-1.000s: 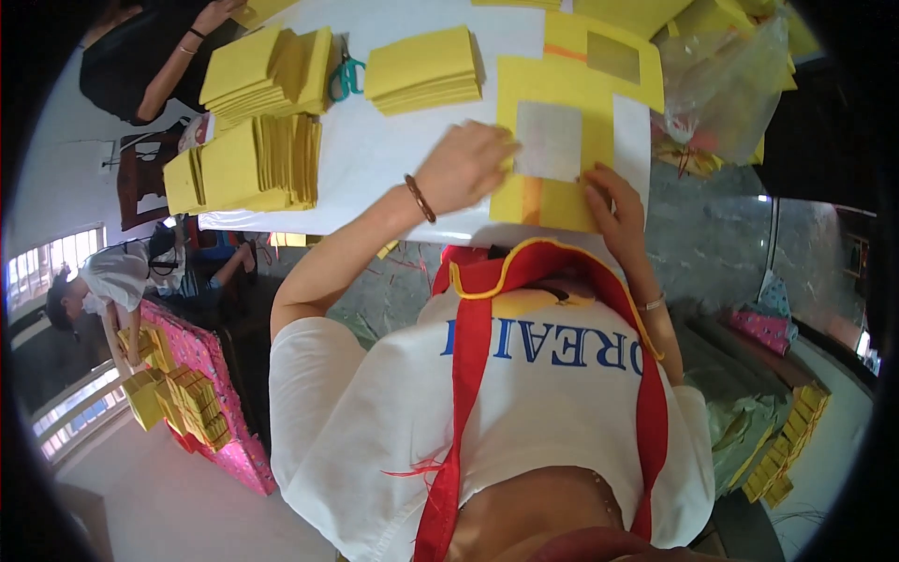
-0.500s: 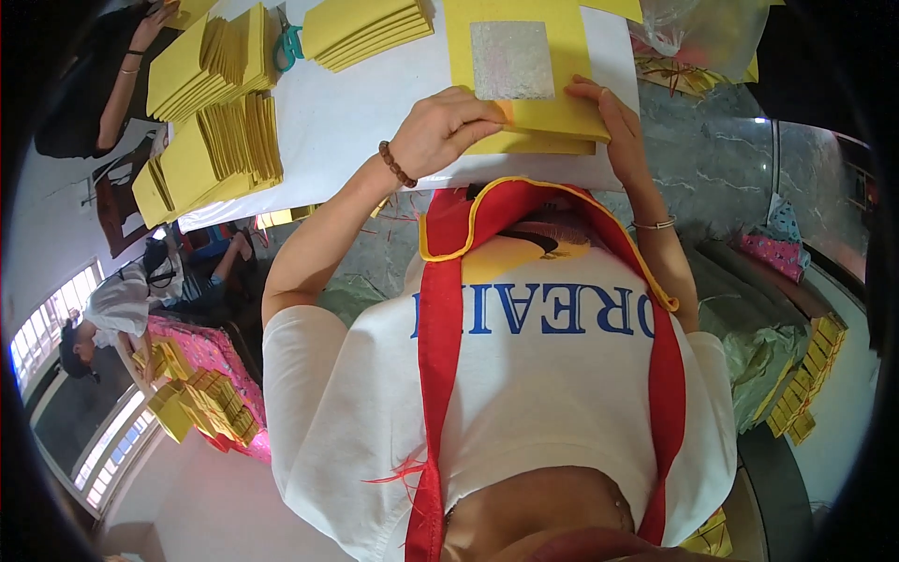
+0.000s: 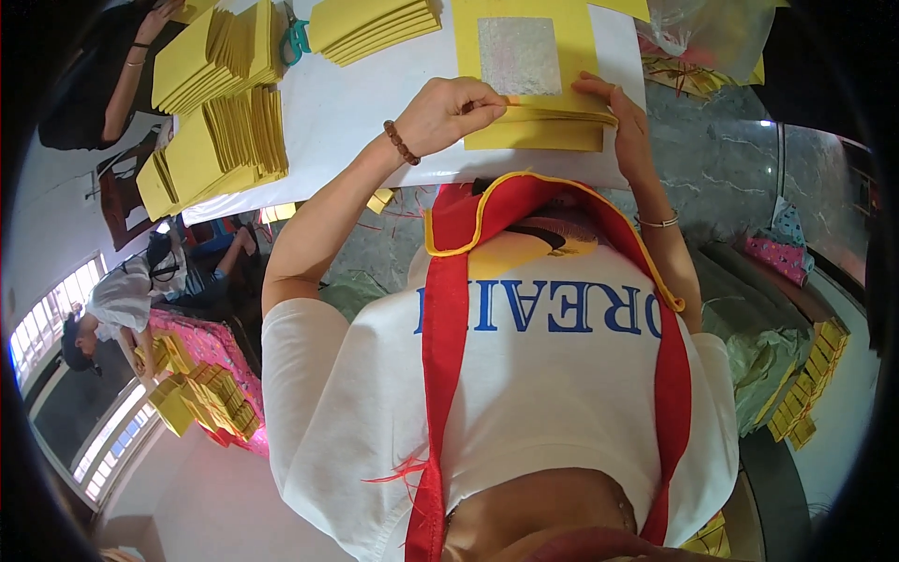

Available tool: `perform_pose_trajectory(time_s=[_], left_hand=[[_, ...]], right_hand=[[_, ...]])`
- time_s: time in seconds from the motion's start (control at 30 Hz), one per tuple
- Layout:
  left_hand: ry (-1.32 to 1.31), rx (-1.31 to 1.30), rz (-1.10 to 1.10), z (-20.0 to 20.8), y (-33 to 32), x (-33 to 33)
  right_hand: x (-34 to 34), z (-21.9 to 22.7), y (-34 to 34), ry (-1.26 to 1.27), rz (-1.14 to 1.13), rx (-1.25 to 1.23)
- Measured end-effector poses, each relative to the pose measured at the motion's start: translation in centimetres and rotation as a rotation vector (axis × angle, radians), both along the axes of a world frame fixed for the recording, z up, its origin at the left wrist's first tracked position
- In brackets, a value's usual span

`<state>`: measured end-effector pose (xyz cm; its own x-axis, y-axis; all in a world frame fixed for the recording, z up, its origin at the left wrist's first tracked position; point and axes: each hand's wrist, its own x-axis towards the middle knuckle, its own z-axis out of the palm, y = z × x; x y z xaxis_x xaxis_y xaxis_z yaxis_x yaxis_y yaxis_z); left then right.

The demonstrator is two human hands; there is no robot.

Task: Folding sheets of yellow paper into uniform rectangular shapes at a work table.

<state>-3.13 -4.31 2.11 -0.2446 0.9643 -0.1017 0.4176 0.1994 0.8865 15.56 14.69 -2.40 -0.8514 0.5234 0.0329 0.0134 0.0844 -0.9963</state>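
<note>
The left hand (image 3: pixel 448 114) pinches, thumb against forefinger, the raised near edge of a yellow sheet (image 3: pixel 577 47); the right hand (image 3: pixel 630 126) stands at the sheet's right edge, its digits parted, one tip resting on the paper; the sheet lies between and beyond the hands on the white worktop (image 3: pixel 365 117), with a silver square (image 3: pixel 518 56) just past the left fingertips; a yellow layer (image 3: pixel 534 137) shows nearer the body than the raised edge, though whether it belongs to the same sheet I cannot tell; beyond the left hand lies a yellow stack (image 3: pixel 375 28), with teal-handled scissors (image 3: pixel 296 42) left of it; yellow piles (image 3: pixel 225 140) sit well left of the left hand; beyond the right hand is a clear plastic bag (image 3: pixel 712 37).
</note>
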Motion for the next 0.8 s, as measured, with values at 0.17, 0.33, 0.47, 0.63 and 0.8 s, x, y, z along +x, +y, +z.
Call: perform_pose_trajectory(time_s=[0.17,0.33,0.47,0.63,0.8], left_hand=[[-0.024,-0.076,-0.017,-0.3,0.1,-0.4],[-0.106,-0.081,0.032,-0.7,0.3,-0.9],[-0.142,-0.031,-0.047,0.7,0.1,-1.0],[0.422,0.262,-0.134,0.3,-0.5,-2.9],[0.885,0.198,0.002,-1.6,-0.3,-2.6]], right_hand=[[-0.1,0.3,0.0,0.011,0.03,0.027],[0.4,-0.9,0.2,0.084,0.087,0.093],[0.0,-1.0,-0.4,-0.044,-0.051,0.017],[-0.3,-1.7,0.4,-0.013,-0.051,-0.136],[-0.4,-0.7,1.2,-0.035,-0.036,-0.05]])
